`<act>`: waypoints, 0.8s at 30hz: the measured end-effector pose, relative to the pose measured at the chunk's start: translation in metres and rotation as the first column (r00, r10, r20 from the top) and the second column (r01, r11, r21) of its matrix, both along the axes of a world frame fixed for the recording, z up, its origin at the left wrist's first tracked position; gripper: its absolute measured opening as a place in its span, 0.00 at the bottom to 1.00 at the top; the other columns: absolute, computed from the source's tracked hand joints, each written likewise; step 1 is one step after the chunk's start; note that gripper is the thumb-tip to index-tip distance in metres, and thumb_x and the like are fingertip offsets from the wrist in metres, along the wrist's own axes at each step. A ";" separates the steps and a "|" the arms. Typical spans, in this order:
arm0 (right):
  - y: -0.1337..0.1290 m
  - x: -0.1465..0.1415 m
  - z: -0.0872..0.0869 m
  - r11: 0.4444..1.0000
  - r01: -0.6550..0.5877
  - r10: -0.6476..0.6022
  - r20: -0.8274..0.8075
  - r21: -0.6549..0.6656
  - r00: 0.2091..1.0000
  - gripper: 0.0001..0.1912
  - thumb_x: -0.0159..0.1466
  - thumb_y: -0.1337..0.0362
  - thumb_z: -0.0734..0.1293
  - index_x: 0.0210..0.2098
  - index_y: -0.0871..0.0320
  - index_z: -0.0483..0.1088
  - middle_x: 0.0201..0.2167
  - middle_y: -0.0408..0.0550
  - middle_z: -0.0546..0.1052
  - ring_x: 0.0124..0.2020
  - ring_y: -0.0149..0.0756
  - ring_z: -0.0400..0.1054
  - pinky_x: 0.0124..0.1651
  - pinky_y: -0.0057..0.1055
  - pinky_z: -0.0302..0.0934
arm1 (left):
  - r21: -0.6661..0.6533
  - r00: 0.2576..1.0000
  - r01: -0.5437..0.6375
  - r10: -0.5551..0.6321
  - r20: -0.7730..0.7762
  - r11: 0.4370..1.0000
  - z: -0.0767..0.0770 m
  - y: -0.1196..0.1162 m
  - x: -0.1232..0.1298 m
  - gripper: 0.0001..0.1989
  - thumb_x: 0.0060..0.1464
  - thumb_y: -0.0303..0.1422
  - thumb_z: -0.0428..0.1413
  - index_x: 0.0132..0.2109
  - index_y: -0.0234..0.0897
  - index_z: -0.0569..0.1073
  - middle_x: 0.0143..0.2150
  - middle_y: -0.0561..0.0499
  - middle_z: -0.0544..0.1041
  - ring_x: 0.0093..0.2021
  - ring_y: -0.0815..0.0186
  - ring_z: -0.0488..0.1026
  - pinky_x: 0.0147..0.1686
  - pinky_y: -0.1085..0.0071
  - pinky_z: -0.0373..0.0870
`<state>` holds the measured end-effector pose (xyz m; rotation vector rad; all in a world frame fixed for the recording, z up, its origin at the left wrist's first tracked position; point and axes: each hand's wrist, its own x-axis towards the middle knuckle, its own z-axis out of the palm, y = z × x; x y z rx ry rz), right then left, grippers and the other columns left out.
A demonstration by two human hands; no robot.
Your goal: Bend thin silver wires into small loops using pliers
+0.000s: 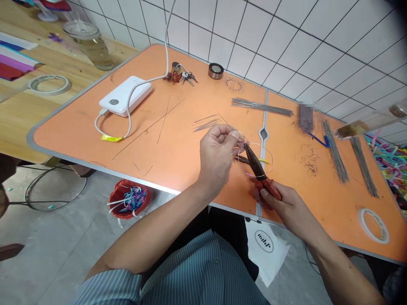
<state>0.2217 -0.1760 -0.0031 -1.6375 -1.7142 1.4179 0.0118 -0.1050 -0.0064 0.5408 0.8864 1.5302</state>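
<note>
One pliers (256, 164), right hand (281, 199); one wire (272, 156), left hand (216, 154)

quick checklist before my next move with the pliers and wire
1. Right hand around the handles of the pliers: ok.
2. Left hand pinching wire: ok.
3. Wire clamped firmly at the pliers' tips: cannot tell, too fine to see.
4. Loose wires gathered: not ok, several lie scattered on the table.
5. Cable clear of both hands: ok, it runs to the power bank.
</note>
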 end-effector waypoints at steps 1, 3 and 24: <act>0.000 0.001 -0.001 1.000 -0.002 0.002 -0.003 -0.004 1.000 0.21 0.77 0.44 0.65 0.43 0.55 0.74 0.38 0.48 0.74 0.35 0.37 0.65 0.36 0.34 0.59 | -0.002 1.000 -0.001 0.001 0.005 1.000 0.000 0.000 0.000 0.09 0.66 0.27 0.61 0.35 0.38 0.73 0.33 0.53 0.81 0.34 0.70 0.81 0.37 0.75 0.79; 0.000 0.002 -0.002 1.000 -0.009 0.009 -0.010 -0.013 1.000 0.21 0.78 0.44 0.64 0.44 0.55 0.74 0.39 0.47 0.74 0.35 0.37 0.65 0.36 0.34 0.59 | 0.001 1.000 0.000 0.000 0.015 1.000 0.000 0.000 0.000 0.10 0.67 0.26 0.60 0.35 0.38 0.73 0.33 0.53 0.81 0.34 0.71 0.81 0.36 0.75 0.79; -0.001 0.000 -0.003 1.000 0.003 -0.003 0.004 0.000 1.000 0.21 0.77 0.44 0.65 0.46 0.56 0.75 0.39 0.48 0.74 0.35 0.36 0.63 0.40 0.36 0.59 | 0.090 1.000 -0.020 0.020 0.001 0.996 -0.006 0.002 -0.001 0.10 0.66 0.25 0.62 0.33 0.37 0.75 0.31 0.52 0.81 0.32 0.70 0.80 0.33 0.77 0.78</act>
